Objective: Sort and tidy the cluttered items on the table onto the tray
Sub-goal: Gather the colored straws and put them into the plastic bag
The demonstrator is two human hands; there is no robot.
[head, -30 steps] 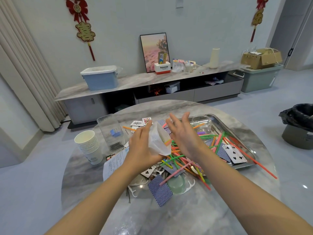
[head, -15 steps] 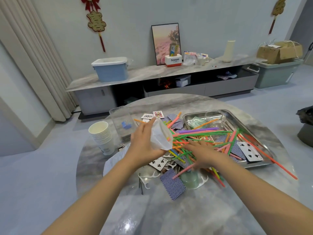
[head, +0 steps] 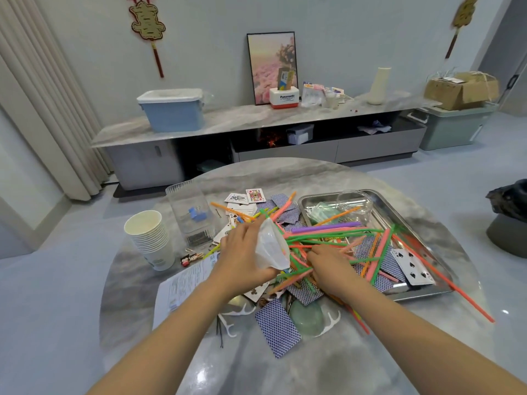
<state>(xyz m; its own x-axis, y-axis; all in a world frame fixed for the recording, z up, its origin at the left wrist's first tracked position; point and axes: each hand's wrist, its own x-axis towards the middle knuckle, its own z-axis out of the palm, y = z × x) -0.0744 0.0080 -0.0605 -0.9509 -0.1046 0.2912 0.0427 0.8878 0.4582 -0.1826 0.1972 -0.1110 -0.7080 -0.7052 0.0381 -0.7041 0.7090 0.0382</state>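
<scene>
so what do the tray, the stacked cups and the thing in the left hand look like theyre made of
Tray: polished metal, probably stainless steel; its rim gleams and mirrors the light.
Stacked cups: matte white paper, with thin rolled rims.
The bag gripped by the left hand: thin translucent plastic film, likely; it crumples softly and colours show through it.

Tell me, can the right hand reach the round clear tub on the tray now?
Probably yes. The right hand is down among the straws, and the clear tub stands uncovered beyond them on the tray; only loose straws lie between.
</scene>
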